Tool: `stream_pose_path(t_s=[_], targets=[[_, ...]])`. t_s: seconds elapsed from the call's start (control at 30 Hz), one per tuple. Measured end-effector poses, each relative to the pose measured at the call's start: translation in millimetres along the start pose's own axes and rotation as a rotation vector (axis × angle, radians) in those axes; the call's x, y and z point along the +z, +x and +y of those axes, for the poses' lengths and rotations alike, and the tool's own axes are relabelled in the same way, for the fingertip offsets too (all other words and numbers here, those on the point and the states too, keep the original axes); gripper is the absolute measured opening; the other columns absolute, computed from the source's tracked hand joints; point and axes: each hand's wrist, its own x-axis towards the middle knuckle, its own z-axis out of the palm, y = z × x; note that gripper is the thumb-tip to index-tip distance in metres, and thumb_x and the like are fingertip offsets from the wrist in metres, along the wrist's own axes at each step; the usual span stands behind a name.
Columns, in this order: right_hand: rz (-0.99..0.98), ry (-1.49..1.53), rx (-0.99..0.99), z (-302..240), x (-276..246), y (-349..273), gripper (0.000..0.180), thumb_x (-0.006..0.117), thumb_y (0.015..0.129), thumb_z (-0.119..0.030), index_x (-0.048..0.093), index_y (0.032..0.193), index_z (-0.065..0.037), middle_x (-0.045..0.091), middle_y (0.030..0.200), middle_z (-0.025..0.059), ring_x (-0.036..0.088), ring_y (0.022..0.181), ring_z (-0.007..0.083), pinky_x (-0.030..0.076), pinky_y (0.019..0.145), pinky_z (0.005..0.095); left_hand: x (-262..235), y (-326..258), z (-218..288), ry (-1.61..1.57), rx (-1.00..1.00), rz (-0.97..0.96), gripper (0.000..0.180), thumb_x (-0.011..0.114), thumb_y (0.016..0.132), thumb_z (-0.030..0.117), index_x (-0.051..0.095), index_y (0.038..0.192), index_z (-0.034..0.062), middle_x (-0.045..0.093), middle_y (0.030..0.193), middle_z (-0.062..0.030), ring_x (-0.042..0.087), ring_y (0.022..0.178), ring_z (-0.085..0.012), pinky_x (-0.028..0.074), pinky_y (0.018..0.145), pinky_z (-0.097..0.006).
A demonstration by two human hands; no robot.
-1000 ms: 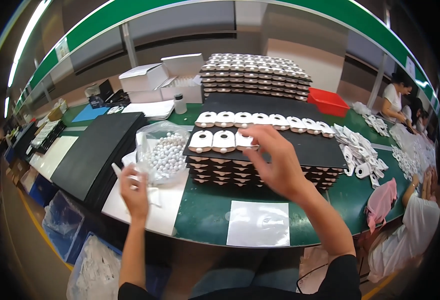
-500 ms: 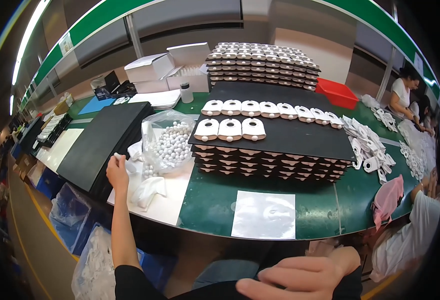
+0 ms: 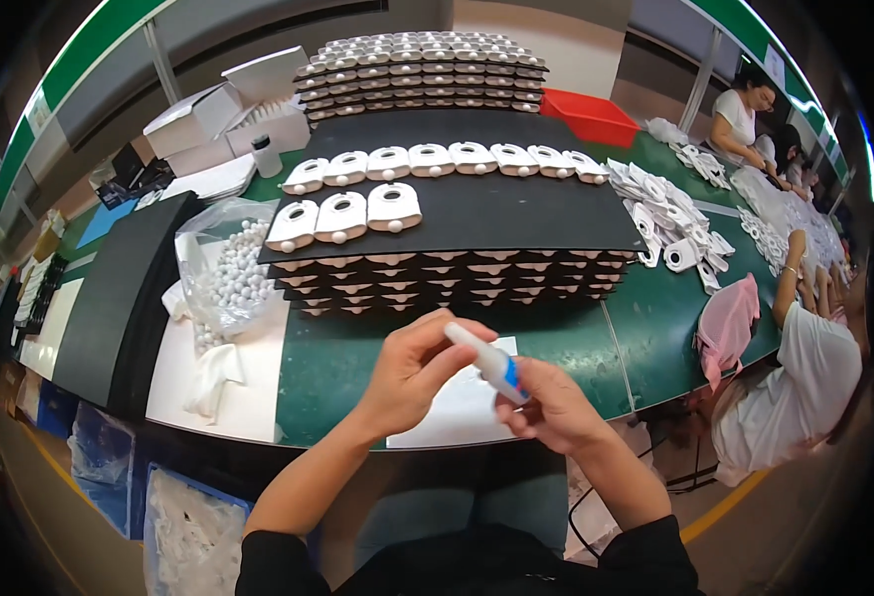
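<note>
In front of my body, my two hands meet around a small white squeeze bottle (image 3: 491, 364) with a pointed tip and a blue label. My left hand (image 3: 405, 372) pinches the tip end between thumb and fingers. The lower, labelled end is gripped by my right hand (image 3: 559, 405). Below them lies a shiny white sheet (image 3: 439, 415), partly covered by my hands. Just beyond stands a stack of black boards (image 3: 526, 223) with white parts between them. On its top are white rounded parts (image 3: 394, 207) with a dark hole and a small ball at the front edge.
Left of the stack are a clear bag of white balls (image 3: 238, 273) and a white cloth (image 3: 216, 377). Loose white parts (image 3: 670, 223) and a pink mesh bag (image 3: 727, 328) lie right. A red bin (image 3: 586, 116) stands behind. A co-worker's arm (image 3: 793, 273) reaches in at right.
My left hand has come from the left side of the table to the middle. My right hand has risen from the lower edge, and both now hold the squeeze bottle. The view has shifted right.
</note>
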Motion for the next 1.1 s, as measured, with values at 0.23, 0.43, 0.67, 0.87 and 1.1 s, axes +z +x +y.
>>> stream_pose_path(t_s=[0.23, 0.43, 0.67, 0.87, 1.1], targets=[[0.381, -0.328, -0.419, 4.3, -44.8, -9.0, 0.017, 0.061, 0.081, -0.014, 0.057, 0.092, -0.001, 0.058, 0.071, 0.0045, 0.045, 0.050, 0.0029, 0.033, 0.041, 0.0150, 0.4, 33.6, -43.3, -0.161, 0.100, 0.368, 0.024, 0.055, 0.088, 0.024, 0.060, 0.096, 0.0014, 0.043, 0.061, 0.0058, 0.032, 0.049, -0.0009, 0.023, 0.044, -0.017], [0.400, -0.561, -0.604, 8.1, -40.9, 25.2, 0.017, 0.071, 0.072, -0.014, 0.061, 0.080, -0.003, 0.057, 0.067, -0.0003, 0.047, 0.057, 0.0035, 0.037, 0.050, 0.0172, -9.0, 37.2, -83.6, 0.242, 0.167, 0.361, 0.017, 0.063, 0.081, 0.012, 0.063, 0.094, 0.0009, 0.050, 0.069, 0.0015, 0.044, 0.056, -0.0040, 0.033, 0.050, -0.018], [0.325, -1.060, -0.926, -0.9, -29.7, 57.8, 0.024, 0.074, 0.065, -0.021, 0.057, 0.070, -0.004, 0.051, 0.062, 0.0041, 0.045, 0.051, 0.0137, 0.032, 0.045, 0.0258, -9.6, 35.6, -88.6, 0.340, 0.229, 0.396, 0.017, 0.064, 0.080, 0.010, 0.063, 0.094, 0.0010, 0.053, 0.069, -0.0003, 0.046, 0.057, -0.0052, 0.036, 0.051, -0.019], [0.263, -1.164, -1.080, 3.9, -26.7, 68.3, 0.028, 0.073, 0.066, -0.020, 0.050, 0.063, -0.005, 0.044, 0.056, 0.0065, 0.044, 0.048, 0.0206, 0.031, 0.044, 0.0291, -10.5, 35.5, -89.5, 0.379, 0.233, 0.434, 0.017, 0.065, 0.079, 0.010, 0.063, 0.093, 0.0014, 0.052, 0.067, -0.0004, 0.046, 0.056, -0.0063, 0.036, 0.051, -0.019], [0.281, -1.128, -1.096, 5.7, -26.1, 67.4, 0.037, 0.073, 0.067, -0.021, 0.041, 0.058, -0.005, 0.039, 0.053, 0.0070, 0.038, 0.043, 0.0222, 0.029, 0.040, 0.0316, -9.1, 35.6, -87.5, 0.401, 0.237, 0.444, 0.017, 0.065, 0.079, 0.011, 0.063, 0.093, 0.0018, 0.052, 0.067, -0.0007, 0.046, 0.055, -0.0068, 0.036, 0.050, -0.020]])
